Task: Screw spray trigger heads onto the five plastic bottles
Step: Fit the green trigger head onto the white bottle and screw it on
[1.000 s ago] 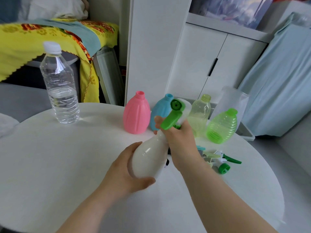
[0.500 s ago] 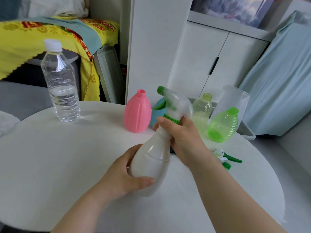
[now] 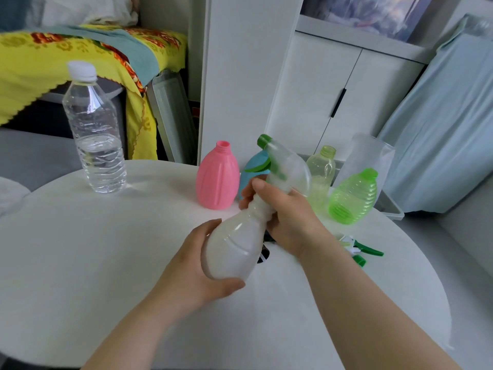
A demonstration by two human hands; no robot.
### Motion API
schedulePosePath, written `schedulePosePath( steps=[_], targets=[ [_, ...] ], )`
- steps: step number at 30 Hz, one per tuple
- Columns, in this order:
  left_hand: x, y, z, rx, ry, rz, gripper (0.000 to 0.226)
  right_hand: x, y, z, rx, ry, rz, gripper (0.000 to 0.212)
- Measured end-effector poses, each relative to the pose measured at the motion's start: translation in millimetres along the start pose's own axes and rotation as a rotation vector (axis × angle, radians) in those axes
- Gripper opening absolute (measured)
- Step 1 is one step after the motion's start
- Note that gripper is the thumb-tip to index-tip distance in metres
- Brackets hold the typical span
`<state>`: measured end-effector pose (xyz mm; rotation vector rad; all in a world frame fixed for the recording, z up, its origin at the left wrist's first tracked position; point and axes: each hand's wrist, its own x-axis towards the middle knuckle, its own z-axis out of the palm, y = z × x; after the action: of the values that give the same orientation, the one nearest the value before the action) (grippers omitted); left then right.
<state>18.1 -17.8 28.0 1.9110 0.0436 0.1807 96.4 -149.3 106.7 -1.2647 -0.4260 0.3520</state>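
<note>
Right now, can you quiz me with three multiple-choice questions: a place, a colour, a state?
1. The water bottle stands: A) at the table's left; B) on the floor; C) in a hand.
2. The open bottle left of the blue bottle is: A) orange; B) pink; C) black.
3. The white bottle is: A) lying flat; B) standing alone; C) held, tilted.
1 A, it stands far left; 2 B, its body is pink; 3 C, the left hand holds its body, the right hand its neck.

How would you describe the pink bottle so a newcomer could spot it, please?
On the round white table, near its far edge, right of the water bottle, stands the pink bottle. Only it is pink; the blue bottle stands beside it.
</note>
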Motion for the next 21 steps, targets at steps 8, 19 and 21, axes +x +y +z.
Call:
schedulePosePath(
  steps=[8,19,21],
  targets=[
    [4,4,7,0.053,0.025,-0.001,0.069,1,6,5,-0.023,0.112,-0.019,0.018],
    [6,-3,12,0.017,0.101,0.084,0.073,-1,8,8,-0.183,0.222,-0.043,0.022],
    [5,-5,7,0.033,0.177,0.084,0.073,-9,12,5,-0.168,0.182,-0.115,0.018]
  ],
)
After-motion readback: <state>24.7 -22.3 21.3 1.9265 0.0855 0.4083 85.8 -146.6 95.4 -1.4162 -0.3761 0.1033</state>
